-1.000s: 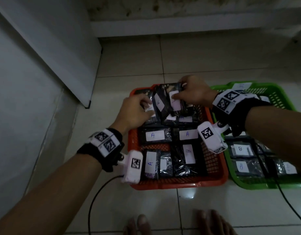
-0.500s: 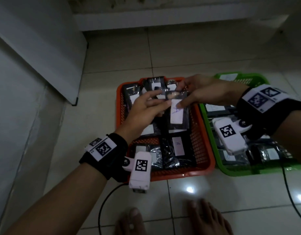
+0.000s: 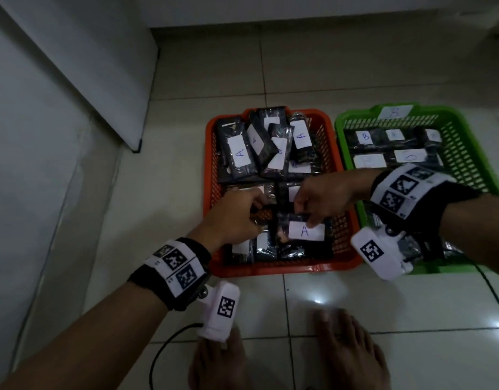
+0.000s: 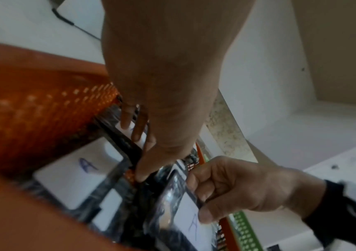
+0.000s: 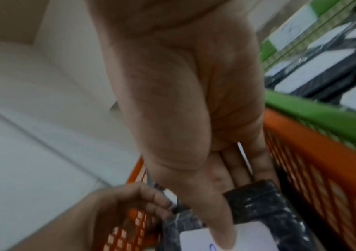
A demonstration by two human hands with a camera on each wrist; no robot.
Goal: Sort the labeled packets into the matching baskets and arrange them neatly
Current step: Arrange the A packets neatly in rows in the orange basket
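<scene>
**Both hands down in the near half of the orange basket**

Half a second ago both hands were raised over the middle of the basket, sharing one packet; now they have come down and toward the near side, and each grips a packet of its own.

The right hand [image 3: 323, 197] pinches the far edge of a black packet labelled A [image 3: 306, 231], thumb on the white label and fingers beneath, as the right wrist view shows. This packet lies label-up, near the front right corner of the orange basket [image 3: 273, 268], on top of other packets.

The left hand [image 3: 234, 215] is just to its left, fingers curled round the edge of another dark packet [image 4: 127, 142] that stands tilted on its side. Its label is mostly hidden, so the letter cannot be read with any certainty.

At the far end of the orange basket a loose pile of A packets [image 3: 240, 154] lies overlapping at angles. The green basket [image 3: 352, 122] sits to the right, touching the orange one, with B packets [image 3: 366, 136] laid in rows.
</scene>
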